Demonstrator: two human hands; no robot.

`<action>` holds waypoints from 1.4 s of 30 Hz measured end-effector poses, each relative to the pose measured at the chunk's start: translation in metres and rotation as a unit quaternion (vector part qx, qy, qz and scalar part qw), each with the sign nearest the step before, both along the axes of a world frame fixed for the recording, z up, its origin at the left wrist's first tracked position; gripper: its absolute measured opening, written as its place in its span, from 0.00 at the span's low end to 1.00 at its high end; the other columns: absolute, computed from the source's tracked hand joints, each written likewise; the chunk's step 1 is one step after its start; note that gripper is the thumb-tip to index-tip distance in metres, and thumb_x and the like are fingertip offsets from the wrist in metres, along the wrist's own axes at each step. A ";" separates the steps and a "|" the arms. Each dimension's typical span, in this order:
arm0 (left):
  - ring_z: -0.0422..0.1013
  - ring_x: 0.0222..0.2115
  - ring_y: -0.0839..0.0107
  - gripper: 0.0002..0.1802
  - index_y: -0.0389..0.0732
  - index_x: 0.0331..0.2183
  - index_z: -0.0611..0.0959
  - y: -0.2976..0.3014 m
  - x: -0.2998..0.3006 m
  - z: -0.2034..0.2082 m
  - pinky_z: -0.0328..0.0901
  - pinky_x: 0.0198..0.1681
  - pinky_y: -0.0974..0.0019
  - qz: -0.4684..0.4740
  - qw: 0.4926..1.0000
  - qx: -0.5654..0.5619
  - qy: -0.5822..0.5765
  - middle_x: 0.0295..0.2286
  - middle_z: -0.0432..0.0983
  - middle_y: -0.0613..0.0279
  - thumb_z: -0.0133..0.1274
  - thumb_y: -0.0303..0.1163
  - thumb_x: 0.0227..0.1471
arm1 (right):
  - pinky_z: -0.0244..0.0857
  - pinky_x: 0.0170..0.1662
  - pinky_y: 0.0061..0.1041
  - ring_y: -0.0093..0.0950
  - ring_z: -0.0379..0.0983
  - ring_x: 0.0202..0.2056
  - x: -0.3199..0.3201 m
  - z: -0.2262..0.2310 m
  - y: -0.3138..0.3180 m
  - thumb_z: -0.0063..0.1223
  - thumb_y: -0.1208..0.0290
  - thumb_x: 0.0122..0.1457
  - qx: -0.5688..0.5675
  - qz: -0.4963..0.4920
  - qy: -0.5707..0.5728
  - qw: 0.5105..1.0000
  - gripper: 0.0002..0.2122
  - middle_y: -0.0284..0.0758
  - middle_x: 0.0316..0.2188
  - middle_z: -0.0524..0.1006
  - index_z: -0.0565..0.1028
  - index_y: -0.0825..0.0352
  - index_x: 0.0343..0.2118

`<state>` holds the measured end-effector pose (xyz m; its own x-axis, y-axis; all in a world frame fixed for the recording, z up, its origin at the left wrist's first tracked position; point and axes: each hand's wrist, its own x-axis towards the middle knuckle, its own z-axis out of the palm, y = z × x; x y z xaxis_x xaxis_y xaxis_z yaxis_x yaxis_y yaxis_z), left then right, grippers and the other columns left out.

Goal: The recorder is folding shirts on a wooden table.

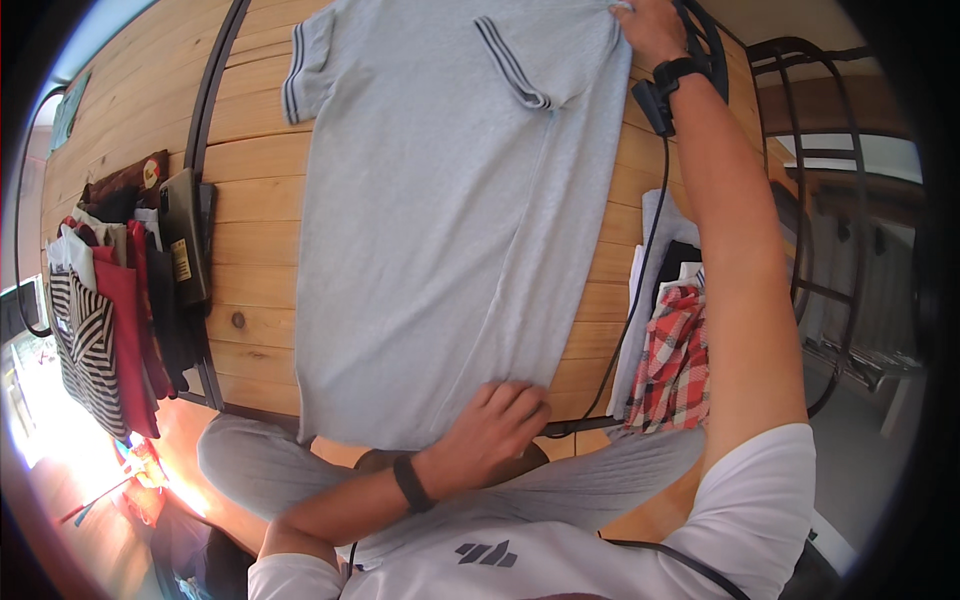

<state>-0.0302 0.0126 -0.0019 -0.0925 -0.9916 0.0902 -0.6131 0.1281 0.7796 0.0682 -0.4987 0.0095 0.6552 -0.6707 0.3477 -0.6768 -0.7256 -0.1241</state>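
Note:
A light grey short-sleeved shirt [430, 210] lies spread on the wooden table, its hem toward me. Dark stripes edge both sleeve cuffs. Its left sleeve [311, 75] sticks out to the side, while the other sleeve [515, 65] lies over the body. A long crease runs down the right part, where the fabric is turned inward. Low in the view, my left hand [490, 432] has its fingers closed on the hem's right corner. At the far right, my right hand [655, 30] pinches the shirt near the shoulder; the collar is out of view.
Folded clothes [100, 320] stand stacked on the left beside a dark flat case [183, 240]. On the right lies another pile with a red plaid garment [672, 350]. A black cable [640, 290] hangs from my right wrist device [655, 105]. Beyond is a metal frame [850, 200].

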 end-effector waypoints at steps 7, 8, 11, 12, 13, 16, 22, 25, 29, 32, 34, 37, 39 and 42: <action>0.59 0.58 0.54 0.30 0.33 0.51 0.75 -0.017 0.002 -0.006 0.53 0.63 0.52 -0.014 0.996 -0.028 -0.084 0.55 0.64 0.49 0.54 0.36 0.45 | 0.66 0.53 0.43 0.49 0.72 0.51 0.005 0.018 0.012 0.58 0.62 0.54 -0.015 -0.063 -0.037 0.997 0.18 0.53 0.46 0.77 0.79 0.67 0.45; 0.59 0.58 0.54 0.30 0.33 0.51 0.75 -0.014 0.002 -0.004 0.53 0.63 0.52 -0.007 0.996 -0.022 -0.082 0.55 0.64 0.49 0.54 0.36 0.45 | 0.68 0.49 0.42 0.46 0.75 0.46 0.000 0.020 0.018 0.58 0.62 0.54 -0.102 0.033 -0.037 0.994 0.16 0.51 0.42 0.78 0.80 0.67 0.42; 0.60 0.58 0.56 0.29 0.37 0.51 0.76 -0.005 -0.002 0.006 0.55 0.63 0.52 -0.001 0.998 -0.022 -0.062 0.57 0.65 0.54 0.57 0.38 0.48 | 0.70 0.46 0.40 0.45 0.77 0.42 -0.005 0.047 0.009 0.60 0.59 0.53 -0.072 0.074 0.080 0.991 0.19 0.49 0.39 0.80 0.80 0.69 0.41; 0.60 0.59 0.56 0.29 0.38 0.52 0.77 0.003 -0.004 0.003 0.55 0.64 0.51 -0.009 0.995 -0.033 -0.095 0.58 0.64 0.53 0.57 0.39 0.49 | 0.70 0.48 0.39 0.46 0.77 0.44 -0.003 0.056 0.009 0.61 0.55 0.53 0.042 0.012 0.193 0.980 0.22 0.49 0.40 0.81 0.79 0.71 0.42; 0.60 0.59 0.55 0.28 0.39 0.52 0.77 0.004 -0.003 -0.004 0.54 0.64 0.50 -0.019 0.989 -0.056 -0.132 0.59 0.63 0.53 0.58 0.41 0.50 | 0.69 0.45 0.35 0.40 0.77 0.39 -0.009 0.058 0.014 0.65 0.53 0.51 0.025 0.071 0.142 0.987 0.23 0.46 0.36 0.80 0.77 0.72 0.38; 0.59 0.60 0.55 0.27 0.40 0.51 0.78 0.024 -0.009 -0.011 0.54 0.64 0.49 -0.052 0.980 -0.095 -0.168 0.58 0.63 0.51 0.58 0.43 0.51 | 0.68 0.47 0.34 0.38 0.77 0.41 -0.003 0.073 0.050 0.65 0.53 0.51 0.077 0.095 0.205 0.971 0.24 0.45 0.36 0.80 0.78 0.71 0.40; 0.67 0.51 0.53 0.21 0.40 0.45 0.80 0.059 0.044 0.005 0.61 0.56 0.50 0.106 0.990 -0.064 -0.070 0.51 0.71 0.50 0.62 0.36 0.49 | 0.69 0.41 0.29 0.29 0.75 0.34 0.000 0.135 0.147 0.65 0.54 0.52 0.140 0.112 0.183 0.967 0.20 0.36 0.31 0.80 0.79 0.69 0.37; 0.72 0.44 0.53 0.19 0.39 0.43 0.79 0.085 0.094 0.011 0.66 0.48 0.54 0.300 0.952 -0.049 -0.033 0.43 0.75 0.50 0.62 0.34 0.49 | 0.69 0.38 0.27 0.26 0.74 0.32 -0.001 0.159 0.191 0.66 0.55 0.52 0.158 0.133 0.152 0.967 0.19 0.34 0.29 0.79 0.79 0.68 0.36; 0.72 0.42 0.49 0.20 0.38 0.42 0.78 0.121 0.140 -0.006 0.67 0.44 0.53 0.434 0.900 -0.012 -0.045 0.39 0.76 0.50 0.62 0.37 0.49 | 0.67 0.35 0.26 0.23 0.72 0.30 -0.006 0.187 0.229 0.66 0.55 0.53 0.166 0.134 0.108 0.971 0.18 0.32 0.26 0.77 0.79 0.67 0.34; 0.74 0.38 0.49 0.21 0.39 0.39 0.79 0.120 0.146 -0.008 0.67 0.41 0.51 0.461 0.884 0.070 -0.029 0.34 0.78 0.52 0.65 0.40 0.45 | 0.66 0.31 0.28 0.24 0.72 0.28 -0.015 0.212 0.228 0.66 0.55 0.52 0.174 0.120 0.107 0.972 0.17 0.34 0.24 0.77 0.78 0.66 0.31; 0.75 0.35 0.49 0.20 0.40 0.34 0.80 0.125 0.141 -0.010 0.68 0.38 0.50 0.469 0.874 0.123 -0.022 0.30 0.79 0.51 0.67 0.42 0.42 | 0.66 0.29 0.30 0.26 0.73 0.26 -0.014 0.228 0.247 0.66 0.55 0.51 0.206 0.121 0.122 0.963 0.17 0.37 0.24 0.77 0.77 0.66 0.28; 0.75 0.33 0.48 0.18 0.40 0.30 0.79 0.124 0.142 -0.024 0.68 0.36 0.48 0.473 0.873 0.087 -0.081 0.29 0.79 0.49 0.65 0.42 0.43 | 0.70 0.29 0.36 0.33 0.75 0.23 -0.017 0.283 0.296 0.59 0.64 0.51 0.119 0.074 0.157 0.978 0.12 0.40 0.22 0.79 0.82 0.68 0.33; 0.75 0.32 0.49 0.18 0.38 0.30 0.79 0.118 0.145 -0.025 0.67 0.36 0.50 0.456 0.880 0.119 -0.060 0.28 0.78 0.49 0.63 0.43 0.44 | 0.70 0.30 0.35 0.34 0.77 0.23 -0.026 0.284 0.295 0.60 0.61 0.51 0.147 0.104 0.132 0.975 0.14 0.41 0.21 0.79 0.81 0.71 0.31; 0.75 0.33 0.48 0.18 0.37 0.30 0.78 0.114 0.148 -0.017 0.67 0.37 0.51 0.444 0.882 0.161 -0.012 0.28 0.78 0.48 0.60 0.43 0.45 | 0.70 0.34 0.37 0.37 0.79 0.29 -0.040 0.242 0.277 0.60 0.60 0.52 0.020 0.234 0.164 0.958 0.16 0.44 0.25 0.81 0.80 0.71 0.30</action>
